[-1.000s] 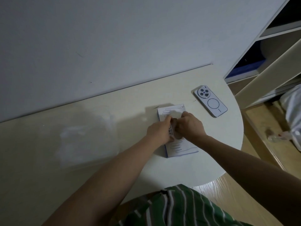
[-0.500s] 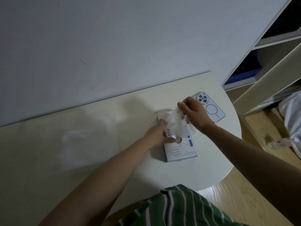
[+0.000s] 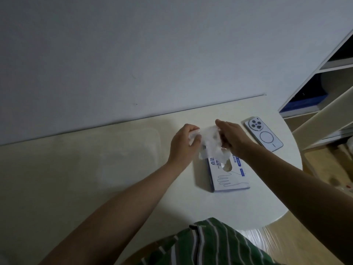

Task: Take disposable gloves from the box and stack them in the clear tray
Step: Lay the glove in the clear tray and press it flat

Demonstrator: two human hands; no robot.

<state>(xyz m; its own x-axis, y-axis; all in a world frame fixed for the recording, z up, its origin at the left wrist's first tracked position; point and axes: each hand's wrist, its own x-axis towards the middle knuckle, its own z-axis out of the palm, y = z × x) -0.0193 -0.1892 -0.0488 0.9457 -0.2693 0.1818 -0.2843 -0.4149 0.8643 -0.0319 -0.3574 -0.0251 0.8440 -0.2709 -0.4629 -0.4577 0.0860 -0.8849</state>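
A flat white and blue glove box (image 3: 228, 176) lies on the pale table, its oval opening facing up. A thin clear disposable glove (image 3: 210, 140) hangs crumpled above the box's far end. My left hand (image 3: 184, 143) grips its left part and my right hand (image 3: 233, 138) pinches its right part, so the glove is stretched between them. The clear tray (image 3: 122, 150) sits on the table to the left of my left hand; it is faint and hard to make out, with some pale film inside.
A white phone (image 3: 264, 133) lies face down to the right of the box, near the table's rounded edge (image 3: 286, 211). A wall runs along the table's far side. White shelves (image 3: 328, 96) stand at the right, with wooden floor below.
The glove has come out of the box. My left hand left the box and took hold of the glove, and both hands lifted and spread it above the box's far end.
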